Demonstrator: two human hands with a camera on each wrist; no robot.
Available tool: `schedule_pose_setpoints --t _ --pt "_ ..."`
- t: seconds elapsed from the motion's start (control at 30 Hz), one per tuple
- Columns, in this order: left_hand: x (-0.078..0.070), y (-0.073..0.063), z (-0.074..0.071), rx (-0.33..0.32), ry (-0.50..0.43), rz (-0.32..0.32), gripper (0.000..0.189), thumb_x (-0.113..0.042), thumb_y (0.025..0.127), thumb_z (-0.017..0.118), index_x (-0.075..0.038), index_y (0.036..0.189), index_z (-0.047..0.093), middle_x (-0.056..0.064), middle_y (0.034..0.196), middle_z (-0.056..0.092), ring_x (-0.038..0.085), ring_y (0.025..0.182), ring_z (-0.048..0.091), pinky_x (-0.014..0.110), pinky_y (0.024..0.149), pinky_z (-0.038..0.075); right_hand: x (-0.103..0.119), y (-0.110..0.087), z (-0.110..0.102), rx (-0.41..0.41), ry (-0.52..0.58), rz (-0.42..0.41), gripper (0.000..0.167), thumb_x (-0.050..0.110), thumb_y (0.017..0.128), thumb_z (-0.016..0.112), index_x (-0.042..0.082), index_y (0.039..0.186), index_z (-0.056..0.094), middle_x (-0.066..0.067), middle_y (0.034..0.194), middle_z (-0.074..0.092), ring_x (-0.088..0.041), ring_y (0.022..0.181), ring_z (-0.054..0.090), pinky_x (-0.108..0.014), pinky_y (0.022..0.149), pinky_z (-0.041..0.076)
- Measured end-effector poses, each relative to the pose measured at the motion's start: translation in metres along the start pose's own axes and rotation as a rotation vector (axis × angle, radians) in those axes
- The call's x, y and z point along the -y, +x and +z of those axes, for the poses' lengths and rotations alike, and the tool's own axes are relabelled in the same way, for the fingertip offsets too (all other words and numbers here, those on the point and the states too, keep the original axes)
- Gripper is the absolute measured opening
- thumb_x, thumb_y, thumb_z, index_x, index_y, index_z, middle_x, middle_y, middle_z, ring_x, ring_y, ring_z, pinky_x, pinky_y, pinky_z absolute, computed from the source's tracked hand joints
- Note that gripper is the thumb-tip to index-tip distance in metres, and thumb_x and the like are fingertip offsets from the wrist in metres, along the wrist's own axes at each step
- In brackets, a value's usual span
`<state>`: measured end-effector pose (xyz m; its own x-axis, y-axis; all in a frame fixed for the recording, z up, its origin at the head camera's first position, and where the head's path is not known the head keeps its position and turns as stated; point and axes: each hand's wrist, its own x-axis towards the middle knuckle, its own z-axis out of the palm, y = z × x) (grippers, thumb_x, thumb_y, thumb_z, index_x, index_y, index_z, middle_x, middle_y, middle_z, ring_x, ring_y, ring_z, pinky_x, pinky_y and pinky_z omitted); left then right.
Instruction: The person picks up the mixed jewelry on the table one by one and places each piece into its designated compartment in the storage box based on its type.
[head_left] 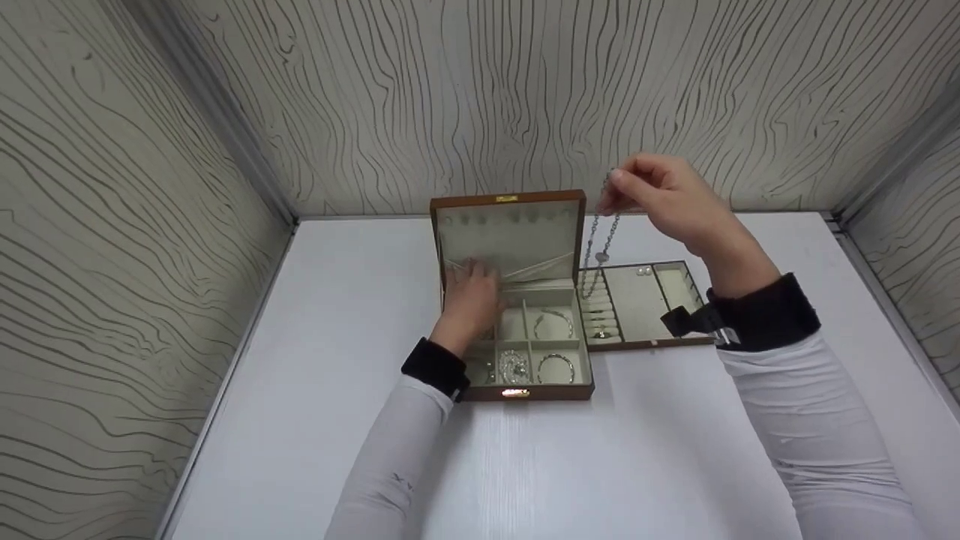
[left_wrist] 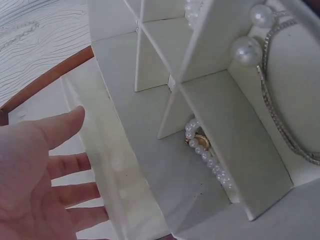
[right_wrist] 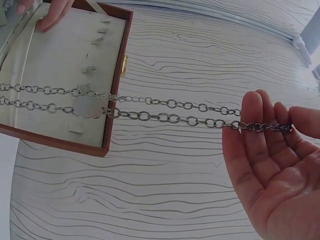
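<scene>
A silver chain necklace (right_wrist: 170,118) with a flat round disc hangs from my raised right hand (head_left: 667,199), its thumb pinching the chain against the fingers. The strands dangle beside the lid of an open brown jewelry box (head_left: 555,391), over a separate lined tray (head_left: 634,300). My left hand (head_left: 474,296) reaches into the box at the lower part of its raised lid (head_left: 514,236). In the left wrist view its fingers (left_wrist: 75,192) are extended against the pale pocket lining (left_wrist: 120,175), with the thumb apart from them and nothing gripped.
The box's compartments hold several bracelets (head_left: 556,367) and a pearl strand (left_wrist: 212,167). Small hooks line the lid's inner top. The tray to the right has ring rolls (head_left: 598,306) and a pair of earrings (head_left: 643,271). Patterned walls enclose the white table (head_left: 337,330).
</scene>
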<state>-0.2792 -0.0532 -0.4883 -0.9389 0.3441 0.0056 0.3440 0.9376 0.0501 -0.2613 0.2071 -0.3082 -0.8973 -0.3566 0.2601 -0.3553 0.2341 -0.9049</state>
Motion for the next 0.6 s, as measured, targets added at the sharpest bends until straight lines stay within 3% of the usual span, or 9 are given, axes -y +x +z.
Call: schedule_pose_setpoints --t 0.23,0.47,0.6 --pt "0.0 -0.001 -0.001 0.022 -0.003 0.009 0.056 -0.039 0.094 0.064 -0.003 0.136 0.053 0.02 0.143 0.046 0.037 0.137 0.036 0.06 0.109 0.027 -0.001 0.026 0.018 -0.024 -0.061 0.003 0.027 0.02 0.104 0.05 -0.003 0.104 0.065 -0.012 0.103 0.07 -0.023 0.099 0.067 -0.036 0.096 0.047" --pt "-0.001 -0.002 0.0 0.022 -0.008 0.009 0.053 -0.035 0.095 0.063 -0.003 0.136 0.053 0.02 0.143 0.046 0.036 0.137 0.036 0.059 0.109 0.029 -0.012 0.051 0.037 -0.063 -0.074 -0.011 0.025 0.018 0.104 0.05 -0.001 0.105 0.066 -0.015 0.111 0.069 -0.023 0.105 0.062 -0.039 0.097 0.047" --pt "-0.001 -0.002 0.0 0.013 -0.027 0.01 0.049 -0.033 0.095 0.063 -0.002 0.132 0.055 0.02 0.139 0.05 0.036 0.134 0.04 0.056 0.105 0.036 -0.021 0.062 0.044 -0.091 -0.094 -0.008 0.027 0.019 0.104 0.05 -0.002 0.106 0.066 -0.015 0.109 0.068 -0.024 0.106 0.062 -0.038 0.097 0.047"
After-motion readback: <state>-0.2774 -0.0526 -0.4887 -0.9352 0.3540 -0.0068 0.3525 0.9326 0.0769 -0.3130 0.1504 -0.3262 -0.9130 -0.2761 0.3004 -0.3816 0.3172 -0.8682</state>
